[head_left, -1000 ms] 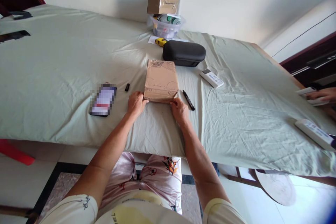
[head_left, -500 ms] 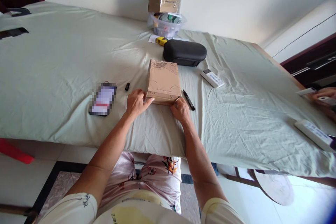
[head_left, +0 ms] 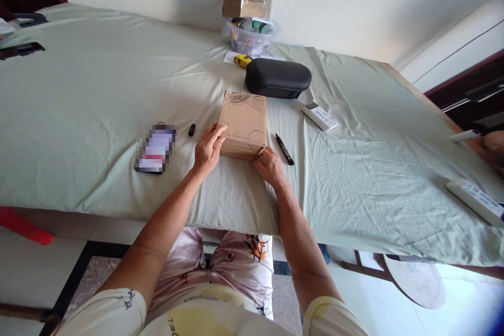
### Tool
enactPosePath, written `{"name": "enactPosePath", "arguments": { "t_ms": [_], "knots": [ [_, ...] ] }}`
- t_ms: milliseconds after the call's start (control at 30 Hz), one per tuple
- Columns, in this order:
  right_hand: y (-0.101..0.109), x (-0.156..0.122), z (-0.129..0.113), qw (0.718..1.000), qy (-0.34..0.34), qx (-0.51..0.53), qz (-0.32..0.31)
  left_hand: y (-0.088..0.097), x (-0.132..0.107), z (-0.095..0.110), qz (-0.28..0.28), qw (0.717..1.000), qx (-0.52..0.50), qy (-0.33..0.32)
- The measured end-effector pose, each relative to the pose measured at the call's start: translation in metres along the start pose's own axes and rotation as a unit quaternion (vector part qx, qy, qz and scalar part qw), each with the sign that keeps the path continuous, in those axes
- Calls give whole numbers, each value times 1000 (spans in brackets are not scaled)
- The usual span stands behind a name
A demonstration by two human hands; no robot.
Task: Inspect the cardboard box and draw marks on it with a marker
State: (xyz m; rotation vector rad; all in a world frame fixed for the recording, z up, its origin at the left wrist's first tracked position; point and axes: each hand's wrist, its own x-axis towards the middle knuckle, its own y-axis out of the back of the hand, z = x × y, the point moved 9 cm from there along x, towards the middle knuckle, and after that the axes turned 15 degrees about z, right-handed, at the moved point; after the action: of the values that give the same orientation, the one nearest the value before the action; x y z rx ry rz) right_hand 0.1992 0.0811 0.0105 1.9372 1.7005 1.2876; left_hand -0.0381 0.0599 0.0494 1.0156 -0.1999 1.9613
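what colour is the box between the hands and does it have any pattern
Brown kraft box with thin dark line doodles, circles and scribbles, clearest in the head view.
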Motion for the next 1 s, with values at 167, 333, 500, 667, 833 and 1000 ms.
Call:
{"name": "enactPosePath", "arguments": {
  "t_ms": [167,333,500,667,833,1000],
  "knots": [
    [18,-1,1,994,-26,59,86,-2,-5,12,6,999,31,-21],
    [36,-7,-33,974,11,60,220,-11,-17,27,5,997,71,-11],
    [32,-6,-45,972,-2,46,230,-14,-21,32,14,997,82,-7],
    [37,-8,-36,969,-18,80,233,-11,-20,29,15,997,78,-5],
    [33,-7,-21,961,-53,149,227,-8,-16,20,19,999,50,-1],
    [26,0,-6,948,-68,233,207,-3,-9,9,24,1000,8,-11]
  ]
}}
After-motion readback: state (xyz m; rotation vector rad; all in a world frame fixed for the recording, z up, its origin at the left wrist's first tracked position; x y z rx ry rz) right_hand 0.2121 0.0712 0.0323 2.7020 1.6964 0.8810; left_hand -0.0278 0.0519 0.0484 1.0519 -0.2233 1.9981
